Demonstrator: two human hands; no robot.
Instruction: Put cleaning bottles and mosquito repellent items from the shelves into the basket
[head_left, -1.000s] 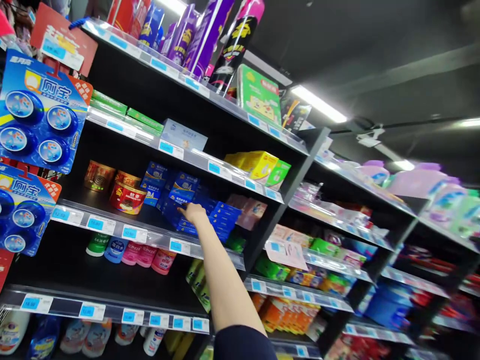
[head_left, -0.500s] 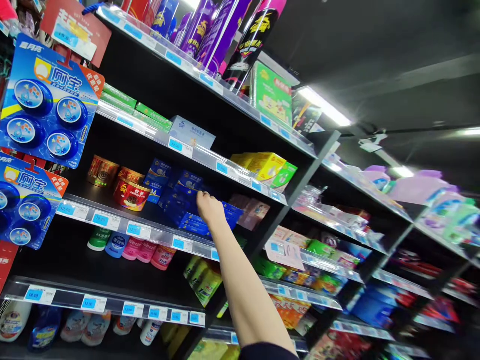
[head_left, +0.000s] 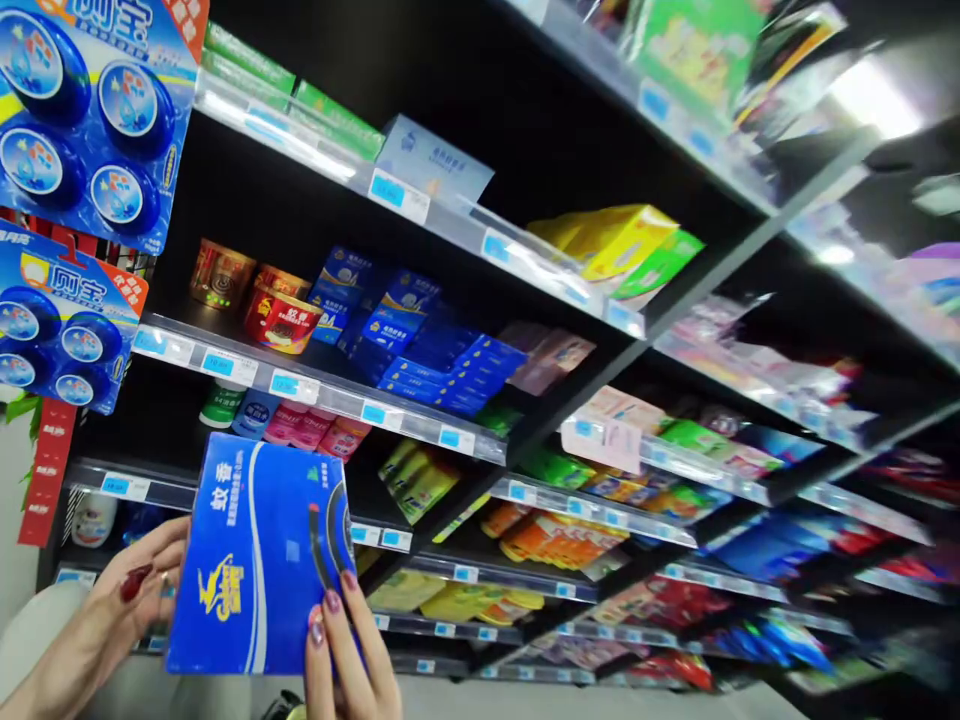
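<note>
In front of the shelves, a flat blue mosquito coil box (head_left: 255, 560) is held up, its printed front facing me, with a yellow logo and a picture of a dark coil. My right hand (head_left: 349, 650) grips its lower right side, fingers lying over the front; the thumb is hidden. Close to the box's left edge is my left hand (head_left: 120, 610), its fingers apart and the dark red thumbnail showing. Whether its fingertips touch the box I cannot tell. More blue boxes (head_left: 442, 370) lie stacked on the middle shelf behind.
Red round tins (head_left: 281, 315) stand left of the stacked boxes. Blister packs of blue discs (head_left: 75, 120) hang at the near left. Below are shelves with bottles (head_left: 94, 520) and bagged goods. The shelf rack runs away to the right, with price-tag rails (head_left: 375, 410) along its edges.
My right hand has come back from the middle shelf and now holds a blue mosquito coil box low in front of me. My left hand has come into view. The camera has tipped downward.
</note>
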